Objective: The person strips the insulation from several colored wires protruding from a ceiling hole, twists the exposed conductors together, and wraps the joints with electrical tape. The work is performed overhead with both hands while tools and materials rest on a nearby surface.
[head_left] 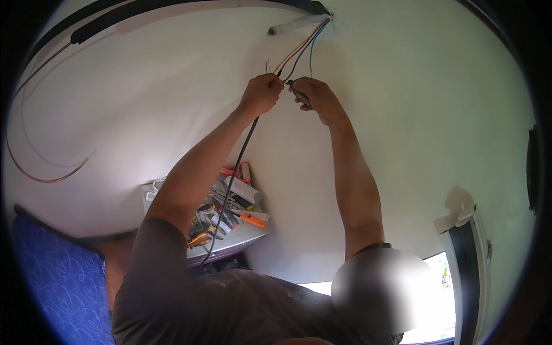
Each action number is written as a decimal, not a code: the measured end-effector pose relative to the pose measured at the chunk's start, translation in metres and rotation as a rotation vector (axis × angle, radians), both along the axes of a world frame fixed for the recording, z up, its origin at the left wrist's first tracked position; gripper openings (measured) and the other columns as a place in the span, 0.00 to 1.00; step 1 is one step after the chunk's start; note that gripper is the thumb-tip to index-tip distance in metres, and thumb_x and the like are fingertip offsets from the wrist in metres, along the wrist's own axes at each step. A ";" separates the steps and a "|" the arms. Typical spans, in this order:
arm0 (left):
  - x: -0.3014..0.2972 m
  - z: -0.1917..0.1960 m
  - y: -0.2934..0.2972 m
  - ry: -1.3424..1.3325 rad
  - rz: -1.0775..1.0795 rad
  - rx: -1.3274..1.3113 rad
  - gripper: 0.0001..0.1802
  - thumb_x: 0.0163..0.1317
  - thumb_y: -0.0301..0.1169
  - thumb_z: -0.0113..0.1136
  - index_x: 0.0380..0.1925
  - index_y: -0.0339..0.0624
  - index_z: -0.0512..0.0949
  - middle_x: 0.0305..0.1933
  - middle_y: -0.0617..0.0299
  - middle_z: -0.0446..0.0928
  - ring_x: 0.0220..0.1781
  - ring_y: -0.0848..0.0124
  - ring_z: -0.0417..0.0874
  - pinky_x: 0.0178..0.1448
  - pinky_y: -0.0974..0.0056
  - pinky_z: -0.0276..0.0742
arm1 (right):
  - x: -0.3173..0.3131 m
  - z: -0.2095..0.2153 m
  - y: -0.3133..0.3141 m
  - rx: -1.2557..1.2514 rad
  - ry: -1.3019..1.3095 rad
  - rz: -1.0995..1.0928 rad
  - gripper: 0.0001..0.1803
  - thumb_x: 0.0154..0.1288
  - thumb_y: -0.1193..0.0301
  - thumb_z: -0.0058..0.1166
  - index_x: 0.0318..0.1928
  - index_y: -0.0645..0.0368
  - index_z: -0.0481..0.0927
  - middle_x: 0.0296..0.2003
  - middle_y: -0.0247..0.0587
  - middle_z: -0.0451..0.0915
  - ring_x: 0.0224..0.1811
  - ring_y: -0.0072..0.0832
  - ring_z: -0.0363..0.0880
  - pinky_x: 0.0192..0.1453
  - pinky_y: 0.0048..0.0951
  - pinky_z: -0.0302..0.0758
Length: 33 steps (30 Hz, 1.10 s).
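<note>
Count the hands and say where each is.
2: the left hand, gripping the black cable; the right hand, just right of it, holding a dark tool.

The person wears a dark grey-brown shirt (247, 313) across 6 o'clock, its cloth softly creased. The short, loose left sleeve (158, 244), toward 8 o'clock, stops near the elbow. At 7 o'clock the chest bears a small pale mark (217, 283), too faint to make out. Near 4 o'clock a black edge (372, 247) crosses the right arm (359, 184); blurring below hides what it belongs to. Both forearms are bare, tapering toward ungloved hands (261, 96) near 12 o'clock.
</note>
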State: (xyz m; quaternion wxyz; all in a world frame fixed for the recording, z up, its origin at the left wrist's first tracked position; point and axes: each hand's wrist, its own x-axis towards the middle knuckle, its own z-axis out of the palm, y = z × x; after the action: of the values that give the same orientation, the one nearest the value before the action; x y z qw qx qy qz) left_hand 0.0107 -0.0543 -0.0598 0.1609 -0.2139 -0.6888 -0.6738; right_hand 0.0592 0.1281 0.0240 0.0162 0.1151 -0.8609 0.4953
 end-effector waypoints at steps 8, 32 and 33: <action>-0.006 -0.005 0.008 -0.036 -0.012 -0.028 0.11 0.72 0.29 0.53 0.39 0.34 0.83 0.29 0.63 0.79 0.28 0.74 0.80 0.33 0.64 0.80 | -0.009 -0.003 0.000 -0.058 -0.011 0.015 0.17 0.76 0.52 0.58 0.39 0.52 0.85 0.30 0.25 0.78 0.37 0.20 0.78 0.43 0.28 0.76; -0.008 0.007 -0.005 -0.211 -0.302 0.224 0.15 0.76 0.37 0.58 0.38 0.36 0.84 0.31 0.65 0.78 0.29 0.73 0.77 0.35 0.64 0.78 | -0.029 -0.018 -0.005 0.131 0.099 -0.034 0.21 0.75 0.50 0.60 0.43 0.57 0.87 0.34 0.31 0.82 0.36 0.21 0.78 0.40 0.29 0.80; -0.009 0.008 -0.005 -0.280 -0.320 0.286 0.14 0.76 0.36 0.58 0.38 0.37 0.84 0.31 0.65 0.79 0.29 0.73 0.77 0.35 0.64 0.78 | -0.029 -0.020 -0.005 0.120 0.116 -0.021 0.21 0.76 0.52 0.59 0.44 0.58 0.88 0.35 0.33 0.83 0.36 0.22 0.78 0.38 0.29 0.81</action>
State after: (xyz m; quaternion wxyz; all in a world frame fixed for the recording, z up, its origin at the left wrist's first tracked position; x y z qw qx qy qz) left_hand 0.0014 -0.0597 -0.0519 -0.0158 -0.1997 -0.5594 -0.8043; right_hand 0.0301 0.1232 0.0044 0.0644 0.1355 -0.8878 0.4352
